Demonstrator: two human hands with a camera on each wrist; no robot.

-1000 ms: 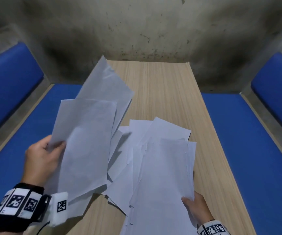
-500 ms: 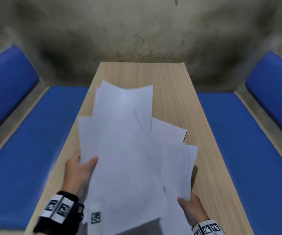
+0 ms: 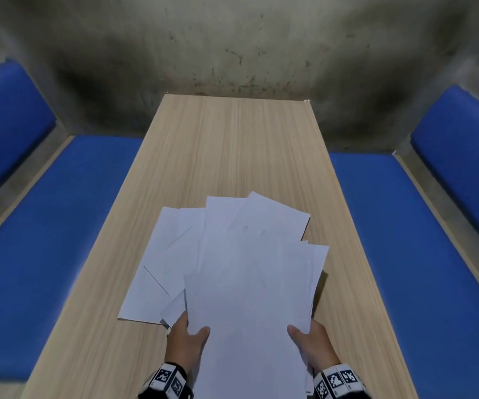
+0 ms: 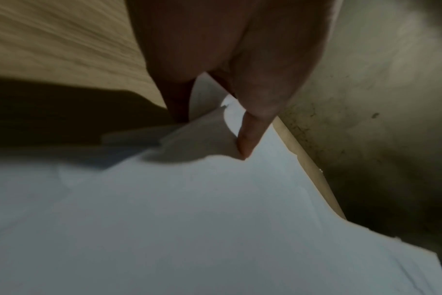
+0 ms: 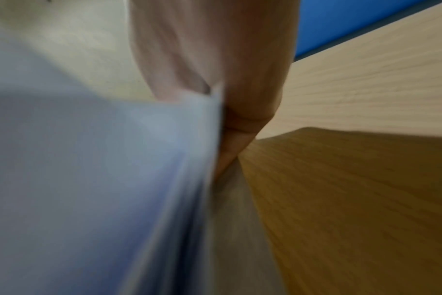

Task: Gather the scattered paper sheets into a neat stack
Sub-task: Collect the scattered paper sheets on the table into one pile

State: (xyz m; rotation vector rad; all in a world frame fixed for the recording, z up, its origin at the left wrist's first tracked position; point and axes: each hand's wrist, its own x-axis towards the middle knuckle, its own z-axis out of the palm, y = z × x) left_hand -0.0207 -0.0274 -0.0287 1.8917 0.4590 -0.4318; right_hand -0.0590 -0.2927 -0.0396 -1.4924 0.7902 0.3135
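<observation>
Low in the frame, the left hand [image 3: 187, 339] and right hand [image 3: 316, 342] pinch the fanned paper sheets [image 3: 241, 269], thumbs on top. The sheets look light, limp and slippery. I think a hold on both long sides is best.

The plain white paper sheets [image 3: 249, 283] are fanned unevenly, corners splayed forward and to the left, with the near edges pinched between the left hand [image 3: 187, 341] and the right hand [image 3: 314, 345].
</observation>
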